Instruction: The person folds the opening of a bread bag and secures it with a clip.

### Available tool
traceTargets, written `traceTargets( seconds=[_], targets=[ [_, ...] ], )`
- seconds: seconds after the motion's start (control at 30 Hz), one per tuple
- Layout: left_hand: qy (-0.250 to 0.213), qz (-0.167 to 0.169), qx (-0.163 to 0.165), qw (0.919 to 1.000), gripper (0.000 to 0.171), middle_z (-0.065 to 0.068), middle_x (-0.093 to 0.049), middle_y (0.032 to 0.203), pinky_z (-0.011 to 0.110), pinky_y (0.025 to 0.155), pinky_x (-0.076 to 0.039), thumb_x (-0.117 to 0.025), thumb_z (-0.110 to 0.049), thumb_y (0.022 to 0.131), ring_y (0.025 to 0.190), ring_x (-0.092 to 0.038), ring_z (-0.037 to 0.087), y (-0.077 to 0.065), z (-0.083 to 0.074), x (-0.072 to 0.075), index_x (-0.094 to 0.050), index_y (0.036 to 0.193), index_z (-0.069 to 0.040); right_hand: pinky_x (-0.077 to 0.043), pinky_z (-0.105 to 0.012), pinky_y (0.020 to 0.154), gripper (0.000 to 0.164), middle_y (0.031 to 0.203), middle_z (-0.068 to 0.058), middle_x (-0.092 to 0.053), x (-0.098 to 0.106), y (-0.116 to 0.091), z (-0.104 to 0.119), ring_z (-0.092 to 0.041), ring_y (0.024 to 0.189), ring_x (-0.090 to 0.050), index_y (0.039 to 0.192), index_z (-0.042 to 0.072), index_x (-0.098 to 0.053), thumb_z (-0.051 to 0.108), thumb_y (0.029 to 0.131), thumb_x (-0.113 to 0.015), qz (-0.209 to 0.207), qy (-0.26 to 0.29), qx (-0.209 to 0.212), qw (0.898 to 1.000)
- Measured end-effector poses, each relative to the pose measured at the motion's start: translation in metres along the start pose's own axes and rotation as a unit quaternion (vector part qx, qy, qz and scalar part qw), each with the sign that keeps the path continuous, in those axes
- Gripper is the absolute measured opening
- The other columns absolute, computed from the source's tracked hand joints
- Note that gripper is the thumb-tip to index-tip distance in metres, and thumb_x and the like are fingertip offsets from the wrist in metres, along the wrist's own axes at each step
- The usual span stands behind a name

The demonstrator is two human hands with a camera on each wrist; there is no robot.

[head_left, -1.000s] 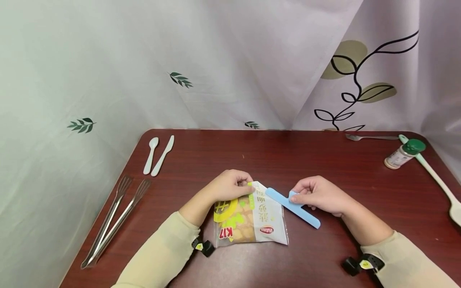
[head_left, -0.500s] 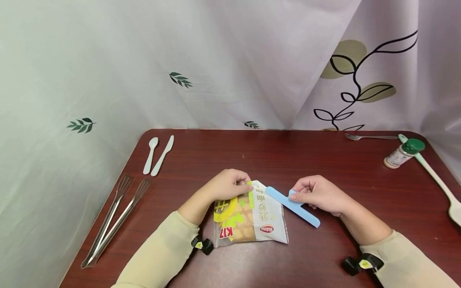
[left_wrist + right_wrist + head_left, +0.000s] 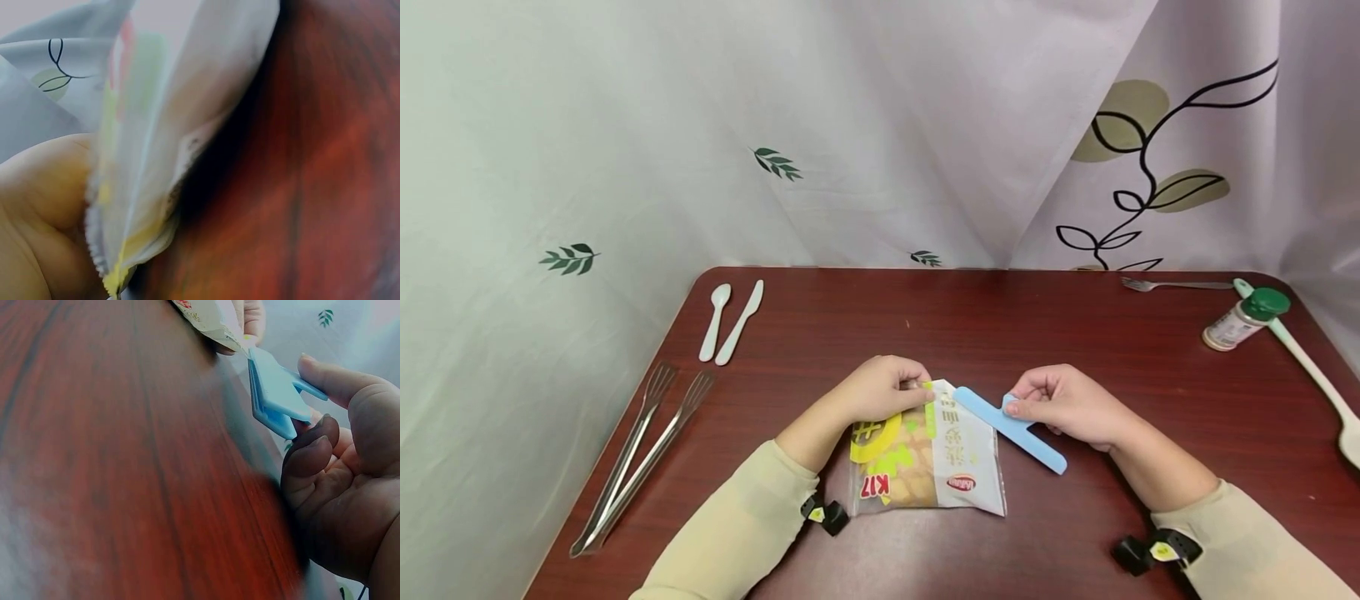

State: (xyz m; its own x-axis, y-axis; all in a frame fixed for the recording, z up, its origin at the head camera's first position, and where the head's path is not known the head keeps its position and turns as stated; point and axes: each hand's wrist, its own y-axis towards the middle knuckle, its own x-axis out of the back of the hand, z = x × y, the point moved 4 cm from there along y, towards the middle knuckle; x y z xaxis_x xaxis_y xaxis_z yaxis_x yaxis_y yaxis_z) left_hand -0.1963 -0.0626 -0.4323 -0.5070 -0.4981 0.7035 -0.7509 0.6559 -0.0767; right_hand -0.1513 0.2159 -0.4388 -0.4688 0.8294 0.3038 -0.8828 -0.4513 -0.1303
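A clear-and-white printed food bag [image 3: 966,450] with yellow and green patches is held up off the table in the head view. My left hand [image 3: 883,392] pinches its upper edge between thumb and fingers; in the left wrist view the bag [image 3: 150,125] hides most fingertips. My right hand [image 3: 1067,406] pinches the tab of a light blue bag clip [image 3: 1011,429], thumb on one side and fingers on the other. Seen from the right wrist, the clip [image 3: 275,387] has a narrow gap between its two bars, and its far end meets the bag's corner.
At the left lie a white spoon [image 3: 716,321], a white knife [image 3: 741,323] and metal tongs [image 3: 640,454]. A fork [image 3: 1180,285], a green-capped seasoning bottle [image 3: 1232,325] and a long pale spoon [image 3: 1311,362] are at the right. Curtains hang behind the table.
My left hand and the bag have shifted slightly to the right, bringing the bag's upper corner closer to the clip's end. The right hand and clip stay nearly still.
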Motion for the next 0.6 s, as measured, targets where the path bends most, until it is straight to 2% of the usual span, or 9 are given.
traceTargets(
  seconds=[0.23,0.3,0.47,0.6],
  targets=[
    [0.012,-0.010,0.008,0.9998,0.010,-0.013,-0.055,0.066,0.026,0.065,-0.044,-0.074,-0.029,0.101,0.062,-0.051,0.007,-0.001,-0.005,-0.005,-0.074,0.091,-0.025,-0.042,-0.024,0.049,0.011,0.074,-0.002,-0.069,-0.001,0.001,0.000,-0.008,0.056,-0.050,0.095,0.003,-0.078,0.013,0.097,-0.080,-0.005,0.000,0.003,1.000],
    [0.026,-0.014,0.005,0.9996,0.010,-0.014,-0.055,0.065,0.028,0.070,-0.044,-0.074,-0.030,0.101,0.062,-0.052,0.007,-0.001,-0.007,-0.007,-0.073,0.091,-0.027,-0.042,-0.023,0.049,0.011,0.074,-0.002,-0.069,-0.001,0.001,0.000,-0.008,0.056,-0.050,0.095,0.003,-0.078,0.014,0.097,-0.080,-0.004,0.001,0.002,1.000],
    [0.067,-0.020,-0.018,0.9974,0.010,-0.018,-0.056,0.064,0.038,0.088,-0.039,-0.074,-0.033,0.101,0.069,-0.055,0.004,-0.001,-0.013,-0.012,-0.074,0.092,-0.029,-0.042,-0.023,0.049,0.012,0.074,-0.002,-0.068,-0.001,0.001,0.000,-0.007,0.056,-0.049,0.095,0.002,-0.077,0.013,0.097,-0.079,-0.004,0.001,0.003,1.000],
    [0.087,-0.022,-0.033,0.9955,0.008,-0.022,-0.058,0.067,0.040,0.088,-0.038,-0.074,-0.034,0.101,0.076,-0.056,0.005,0.001,-0.017,-0.016,-0.076,0.096,-0.028,-0.042,-0.023,0.048,0.011,0.074,-0.003,-0.068,-0.001,0.001,0.000,-0.007,0.055,-0.049,0.095,0.002,-0.077,0.013,0.098,-0.079,-0.009,-0.002,0.007,1.000]
  ],
)
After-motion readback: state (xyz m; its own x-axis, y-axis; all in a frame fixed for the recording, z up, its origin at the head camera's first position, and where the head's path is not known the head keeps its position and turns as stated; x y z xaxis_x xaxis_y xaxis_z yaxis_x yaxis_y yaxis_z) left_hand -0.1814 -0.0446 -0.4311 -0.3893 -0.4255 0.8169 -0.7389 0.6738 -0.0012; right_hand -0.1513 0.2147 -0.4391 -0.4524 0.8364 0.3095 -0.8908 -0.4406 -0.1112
